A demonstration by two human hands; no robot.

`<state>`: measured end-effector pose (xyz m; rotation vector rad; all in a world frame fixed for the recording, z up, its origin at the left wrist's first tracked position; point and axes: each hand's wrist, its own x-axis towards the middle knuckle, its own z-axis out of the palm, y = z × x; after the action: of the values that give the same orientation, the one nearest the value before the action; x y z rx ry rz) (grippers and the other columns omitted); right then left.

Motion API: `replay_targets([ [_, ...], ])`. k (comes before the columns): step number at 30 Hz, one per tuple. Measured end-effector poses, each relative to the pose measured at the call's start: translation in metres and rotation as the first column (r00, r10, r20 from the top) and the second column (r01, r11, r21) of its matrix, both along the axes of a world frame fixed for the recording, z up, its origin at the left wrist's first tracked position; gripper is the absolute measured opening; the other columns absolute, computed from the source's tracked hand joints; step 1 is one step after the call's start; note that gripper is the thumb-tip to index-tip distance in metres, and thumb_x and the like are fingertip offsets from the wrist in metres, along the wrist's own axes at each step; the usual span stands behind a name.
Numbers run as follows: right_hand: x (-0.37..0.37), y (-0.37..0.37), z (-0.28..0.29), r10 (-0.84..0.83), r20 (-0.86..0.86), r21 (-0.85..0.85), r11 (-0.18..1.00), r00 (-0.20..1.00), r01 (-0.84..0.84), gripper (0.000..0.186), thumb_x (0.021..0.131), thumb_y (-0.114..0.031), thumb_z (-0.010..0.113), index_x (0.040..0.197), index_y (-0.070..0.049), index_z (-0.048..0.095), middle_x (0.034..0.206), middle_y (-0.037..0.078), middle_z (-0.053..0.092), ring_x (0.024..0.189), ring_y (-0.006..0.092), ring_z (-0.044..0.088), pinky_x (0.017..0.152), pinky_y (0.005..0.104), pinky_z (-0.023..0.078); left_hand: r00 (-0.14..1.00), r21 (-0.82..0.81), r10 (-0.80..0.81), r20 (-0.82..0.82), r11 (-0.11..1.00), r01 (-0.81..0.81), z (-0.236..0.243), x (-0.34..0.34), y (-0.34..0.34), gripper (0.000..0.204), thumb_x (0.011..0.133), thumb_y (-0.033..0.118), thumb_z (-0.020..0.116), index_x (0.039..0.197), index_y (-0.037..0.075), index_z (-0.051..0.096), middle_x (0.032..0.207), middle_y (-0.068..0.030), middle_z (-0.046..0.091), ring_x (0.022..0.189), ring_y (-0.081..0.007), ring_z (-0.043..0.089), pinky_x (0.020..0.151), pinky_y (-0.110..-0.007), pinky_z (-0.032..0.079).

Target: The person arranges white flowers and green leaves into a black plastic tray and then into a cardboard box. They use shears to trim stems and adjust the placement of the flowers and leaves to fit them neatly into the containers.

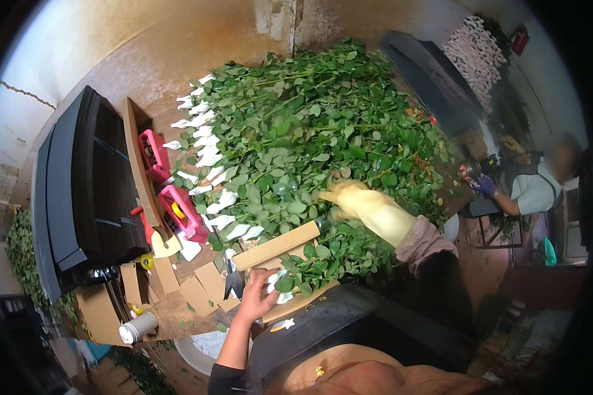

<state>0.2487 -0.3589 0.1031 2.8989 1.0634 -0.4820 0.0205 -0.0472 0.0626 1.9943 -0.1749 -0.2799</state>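
Note:
Leafy rose stems (pixel 323 118) lie piled across the table, their heads in white covers (pixel 207 141) pointing left. My left hand (pixel 257 299), bare, curls its fingers around white-covered rose heads (pixel 284 295) close to my body; leafy stems (pixel 336 263) run right from them. My right hand (pixel 369 204), in a pale yellow glove, reaches over the pile with its fingers low among the leaves. Those fingertips are blurred and partly hidden, so their grip is unclear. Between the hands lies a wooden bar (pixel 277 245), with dark-bladed scissors (pixel 233 282) near its left end.
Pink plastic holders (pixel 183 212) stand left of the pile, beside a tall stack of dark sheets (pixel 89 184). Cardboard pieces (pixel 203 286) and a grey cylinder (pixel 138 327) lie at the near left. Another person (pixel 537 181) works at the right, wearing a purple glove.

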Motion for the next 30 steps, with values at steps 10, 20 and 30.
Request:
replay_targets([
  [10, 0.145, 0.044, -0.011, -0.450, 0.268, -0.187, 0.843, 0.852, 0.504, 0.054, 0.104, -0.035, 0.043, 0.154, -0.015, 0.035, 0.164, 0.009, 0.029, 0.149, 0.0245, 0.030, 0.125, 0.0400, 0.016, 0.984, 0.062, 0.170, 0.057, 0.983, -0.174, -0.005, 0.003, -0.018, 0.021, 0.089, 0.012, 0.074, 0.109, 0.006, 0.070, 0.104, -0.0126, 0.061, 0.096, -0.0311, 0.063, 0.081, -0.037, 0.055],
  [20, 0.110, 0.012, 0.031, -0.269, 0.369, 0.189, 0.959, 0.890, 0.212, 0.014, 0.085, -0.002, 0.063, 0.097, -0.009, 0.068, 0.089, 0.011, 0.071, 0.080, 0.0300, 0.071, 0.063, 0.0387, 0.056, 0.953, 0.076, 0.186, 0.238, 0.975, -0.210, -0.020, -0.001, -0.017, 0.018, 0.084, 0.011, 0.077, 0.100, 0.006, 0.070, 0.104, -0.0109, 0.069, 0.095, -0.0309, 0.063, 0.083, -0.039, 0.051],
  [30, -0.006, -0.060, 0.111, -0.204, 0.553, 0.626, 0.742, 0.808, -0.241, 0.034, 0.069, 0.014, 0.065, 0.097, -0.005, 0.071, 0.108, 0.010, 0.074, 0.092, 0.0314, 0.071, 0.078, 0.0399, 0.057, 0.939, 0.059, 0.230, 0.255, 0.966, -0.252, -0.028, -0.006, -0.012, 0.019, 0.086, 0.017, 0.076, 0.099, 0.006, 0.071, 0.103, -0.0100, 0.069, 0.096, -0.0322, 0.063, 0.085, -0.041, 0.050],
])
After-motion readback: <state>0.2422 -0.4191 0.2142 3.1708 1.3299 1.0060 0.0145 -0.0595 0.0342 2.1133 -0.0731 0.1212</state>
